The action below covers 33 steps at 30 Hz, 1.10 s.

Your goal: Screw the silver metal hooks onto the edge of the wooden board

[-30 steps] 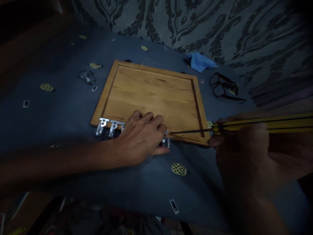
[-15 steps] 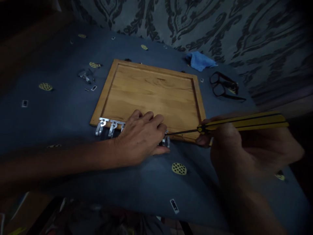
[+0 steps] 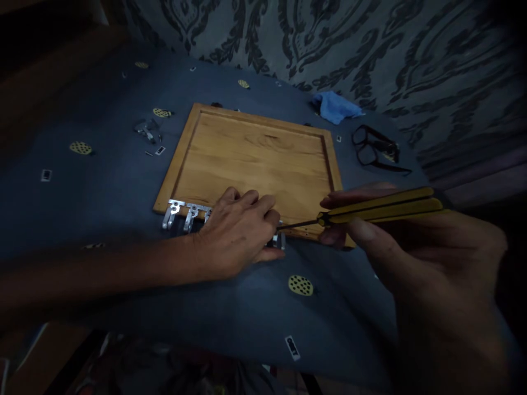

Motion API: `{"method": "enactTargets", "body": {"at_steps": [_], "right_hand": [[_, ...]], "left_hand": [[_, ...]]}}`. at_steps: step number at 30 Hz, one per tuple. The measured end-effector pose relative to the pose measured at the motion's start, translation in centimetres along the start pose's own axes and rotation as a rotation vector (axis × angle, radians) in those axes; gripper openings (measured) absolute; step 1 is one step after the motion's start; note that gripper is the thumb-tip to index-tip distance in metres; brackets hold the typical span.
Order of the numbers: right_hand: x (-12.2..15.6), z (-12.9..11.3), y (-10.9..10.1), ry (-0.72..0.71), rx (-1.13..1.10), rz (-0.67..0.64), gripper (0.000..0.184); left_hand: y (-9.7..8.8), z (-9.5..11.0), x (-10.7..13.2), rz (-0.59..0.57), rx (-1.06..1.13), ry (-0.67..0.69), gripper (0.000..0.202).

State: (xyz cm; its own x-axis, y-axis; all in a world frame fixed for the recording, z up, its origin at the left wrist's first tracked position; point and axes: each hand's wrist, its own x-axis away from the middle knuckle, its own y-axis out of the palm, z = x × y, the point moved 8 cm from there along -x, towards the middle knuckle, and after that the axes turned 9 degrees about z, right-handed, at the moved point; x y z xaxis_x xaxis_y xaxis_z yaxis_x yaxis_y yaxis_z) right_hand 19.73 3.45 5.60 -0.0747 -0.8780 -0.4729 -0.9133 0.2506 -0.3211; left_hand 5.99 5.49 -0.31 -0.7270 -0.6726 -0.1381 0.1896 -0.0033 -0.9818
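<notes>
A framed wooden panel point(image 3: 255, 153) lies on the blue cloth, its middle recessed. Along its near edge runs a silvery metal hook rail point(image 3: 193, 209), with hooks curving toward me. My left hand point(image 3: 241, 233) covers the middle of this rail, fingers curled over the panel's edge and the thumb by the rightmost hook. A yellow-handled screwdriver with black stripes point(image 3: 382, 207) slants in from the right, held between the thumb and fingers of my right hand point(image 3: 428, 252). Its tip meets the rail's right end beside my left fingers; the exact contact is hidden.
Small metal parts point(image 3: 146, 130) lie left of the panel. Beyond its right side are dark-framed glasses point(image 3: 373, 148) and a crumpled blue cloth point(image 3: 336, 107). A patterned fabric surface point(image 3: 304, 38) rises behind. The table's front edge runs below my arms.
The screwdriver handle has shifted slightly left and its striped faces look turned. My right fingers have loosened and changed their grip on it. My left hand stays put.
</notes>
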Motion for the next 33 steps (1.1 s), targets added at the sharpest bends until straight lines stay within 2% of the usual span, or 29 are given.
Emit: {"method": "enactTargets", "body": {"at_steps": [3,7,10,14,18,22,26,28,30,33], "right_hand": [[-0.8,-0.4,0.4,0.045,0.011,-0.002,0.013],[-1.7,-0.4,1.4,0.051,-0.024,0.004,0.011],[-1.8,0.3,1.8,0.111,-0.049,0.023,0.013],[-1.2,0.7,1.5,0.117,-0.039,0.017,0.022],[-0.6,0.8,0.9,0.057,0.006,0.025,0.023],[-0.4,0.9,0.7,0.032,-0.003,0.136,0.019],[-0.3,0.7,-0.6,-0.094,0.017,0.393,0.008],[0.0,0.6,-1.3,-0.157,0.035,0.493,0.012],[0.2,0.7,-1.4,-0.141,0.075,0.502,0.015],[0.2,1.1,-1.0,-0.052,0.118,0.448,0.011]], "left_hand": [[-0.1,0.1,0.0,0.003,-0.004,0.005,0.049],[-0.1,0.1,0.0,0.018,-0.011,0.014,0.049],[0.0,0.1,0.0,0.033,0.002,0.012,0.048],[0.1,0.0,0.0,0.025,0.016,-0.002,0.048],[0.1,0.1,0.0,0.028,-0.002,0.013,0.049],[-0.1,0.1,0.0,0.052,-0.01,0.03,0.047],[0.0,0.0,0.2,0.026,0.017,0.018,0.05],[0.1,0.0,0.2,0.02,0.027,0.014,0.052],[0.1,0.0,0.2,0.022,0.034,0.016,0.051],[0.0,0.1,0.2,0.044,0.033,0.022,0.049]]}}
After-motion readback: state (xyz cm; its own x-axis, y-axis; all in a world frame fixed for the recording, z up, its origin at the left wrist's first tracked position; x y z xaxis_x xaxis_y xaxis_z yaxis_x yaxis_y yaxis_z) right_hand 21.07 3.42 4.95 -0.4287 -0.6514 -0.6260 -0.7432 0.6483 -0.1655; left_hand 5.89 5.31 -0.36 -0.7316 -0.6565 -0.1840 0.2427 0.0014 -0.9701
